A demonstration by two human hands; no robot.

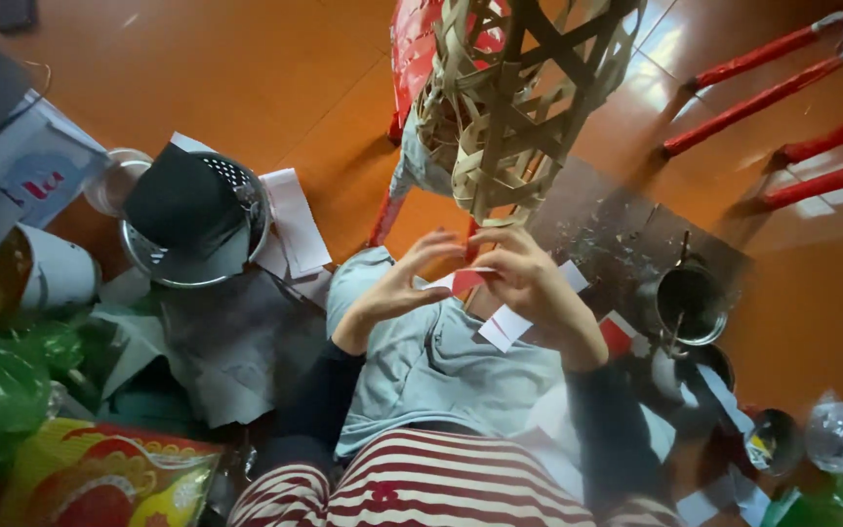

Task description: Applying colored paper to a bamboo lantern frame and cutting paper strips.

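My left hand (397, 286) and my right hand (531, 278) meet over my lap, both pinching a small red and white paper piece (461, 281). More white paper slips (502, 327) hang under my right palm. Just above the hands stands an open woven bamboo frame (514, 107), its lower end close to my fingertips. My grey trouser knee (431, 361) and striped shirt (421, 483) lie below.
A metal colander with a dark cloth (192, 220) sits at left beside white papers (290, 220) and a white cup (46, 273). A metal pot (685, 303) and small bowls (773, 439) stand at right. Red stool legs (773, 98) cross the orange floor (246, 78).
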